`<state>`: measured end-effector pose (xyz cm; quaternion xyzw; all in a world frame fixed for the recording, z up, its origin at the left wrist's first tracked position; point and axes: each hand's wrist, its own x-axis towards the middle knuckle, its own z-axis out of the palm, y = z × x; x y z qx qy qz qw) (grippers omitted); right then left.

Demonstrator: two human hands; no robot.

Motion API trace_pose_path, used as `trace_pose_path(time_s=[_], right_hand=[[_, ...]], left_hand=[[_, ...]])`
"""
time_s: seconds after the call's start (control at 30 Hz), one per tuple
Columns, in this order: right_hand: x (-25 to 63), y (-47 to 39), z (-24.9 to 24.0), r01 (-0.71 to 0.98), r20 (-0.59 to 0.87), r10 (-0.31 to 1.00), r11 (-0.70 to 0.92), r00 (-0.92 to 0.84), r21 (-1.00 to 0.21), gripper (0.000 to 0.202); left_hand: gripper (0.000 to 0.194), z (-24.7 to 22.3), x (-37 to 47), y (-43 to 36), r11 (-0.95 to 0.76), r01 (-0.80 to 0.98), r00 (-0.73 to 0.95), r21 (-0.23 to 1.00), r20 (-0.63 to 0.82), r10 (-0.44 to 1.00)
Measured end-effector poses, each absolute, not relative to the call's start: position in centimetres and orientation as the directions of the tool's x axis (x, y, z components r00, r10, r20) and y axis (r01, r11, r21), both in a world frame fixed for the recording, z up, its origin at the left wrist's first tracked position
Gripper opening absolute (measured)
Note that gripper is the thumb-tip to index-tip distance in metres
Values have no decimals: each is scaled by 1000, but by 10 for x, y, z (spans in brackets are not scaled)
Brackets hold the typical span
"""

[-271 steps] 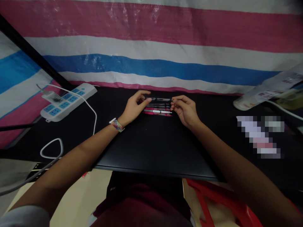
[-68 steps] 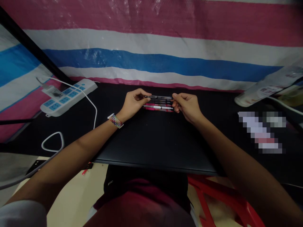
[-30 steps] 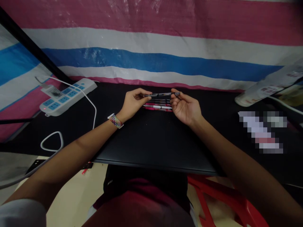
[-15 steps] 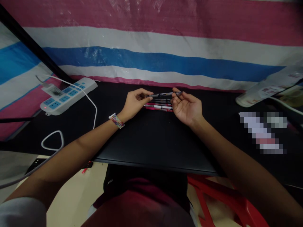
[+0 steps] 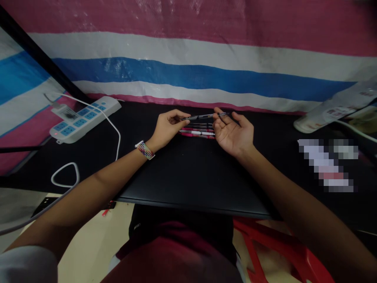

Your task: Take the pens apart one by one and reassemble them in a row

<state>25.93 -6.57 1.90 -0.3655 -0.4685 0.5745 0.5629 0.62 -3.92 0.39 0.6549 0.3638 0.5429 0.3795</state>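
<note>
Nearest, at the bottom of the view, is the person's dark maroon and black garment (image 5: pixel 176 255), with a glossy red plastic chair (image 5: pixel 260 234) to its right, partly below the table edge. Above these extends a flat, black, smooth-surfaced tabletop (image 5: pixel 188 177). Both bare forearms reach over it, the left wrist bearing a multicoloured patterned wristband (image 5: pixel 145 150). On the right side lies a pale, elongated item (image 5: pixel 326 167), pixelated and not identifiable. Centrally, between the hands, slim pens (image 5: pixel 198 133) lie side by side in a row: pink-red and white ones on the near side, dark ones behind; the exact count cannot be told. Just beyond this row is a slender black and clear pen (image 5: pixel 203 116), slightly tilted, its right end higher. The left hand (image 5: pixel 166 127) pinches its left end narrowly between thumb and forefinger. The right hand (image 5: pixel 233 133) is turned palm up, fingers loosely spread and thumb apart from the forefinger, with the pen's other end among the fingers; whether it grips that end cannot be told. Farther left stands a white rectangular power strip (image 5: pixel 88 120) with blue sockets, a white cable (image 5: pixel 114 129) crossing it. Far right, a translucent whitish cylindrical container (image 5: pixel 321 116) leans at an angle. Behind everything hangs a red, white and blue striped plastic sheet (image 5: pixel 188 51).
</note>
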Motion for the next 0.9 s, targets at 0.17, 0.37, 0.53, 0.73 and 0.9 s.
trace_pose_path(time_s=[0.17,0.37,0.53,0.73,0.9], right_hand=[[260,-63,16,-301,66,995,39,-80,-953,34],[258,-66,24,-401,-52,997,-71,-57,-913,24],[257,-69,27,-557,-100,991,-132,-88,-820,32],[260,-64,17,-600,-61,988,-137,-145,-789,28],[259,-62,14,-544,-33,994,-85,-106,-835,26]], left_hand=[[18,4,7,-40,-466,48,161,883,454,876],[20,2,6,-38,-459,49,166,887,446,879],[22,3,7,-38,-454,45,165,890,442,882],[22,3,7,-38,-455,46,161,889,443,882],[23,3,5,-37,-449,58,177,892,433,884]])
